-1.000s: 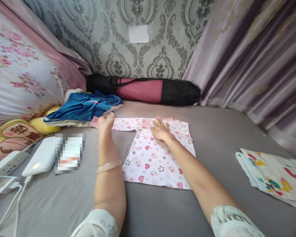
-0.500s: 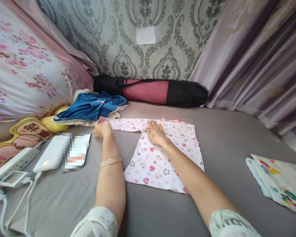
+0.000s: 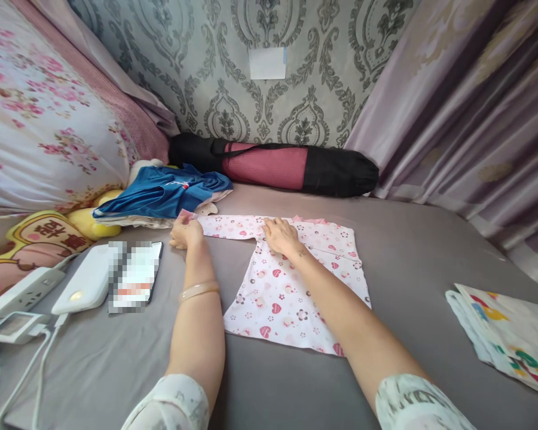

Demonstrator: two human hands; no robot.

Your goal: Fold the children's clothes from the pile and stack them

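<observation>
A white child's shirt [image 3: 275, 286], printed with pink hearts, flowers and small animals, is spread on the grey bed sheet. It looks folded lengthwise, with a sleeve stretched out to the left. My left hand [image 3: 186, 233] is closed around the end of that sleeve at its pink cuff. At the shoulder end of the sleeve, my right hand [image 3: 280, 236] rests on the fabric, palm down with slightly bent fingers. Pink ruffled trim [image 3: 311, 220] shows along the shirt's top edge. My right forearm covers part of the shirt's right side.
Behind my left hand lies a pile of clothes with a blue garment [image 3: 161, 194] on top. A phone [image 3: 137, 275], white power bank [image 3: 88, 278] and power strip [image 3: 22, 295] with cables are at left. Folded cloth [image 3: 506, 328] lies right; a black-and-pink bag [image 3: 269, 167] sits against the wall.
My right hand has shifted slightly left along the shoulder, and its fingers are more bent. My left hand keeps its hold on the cuff. The view has moved a little.
</observation>
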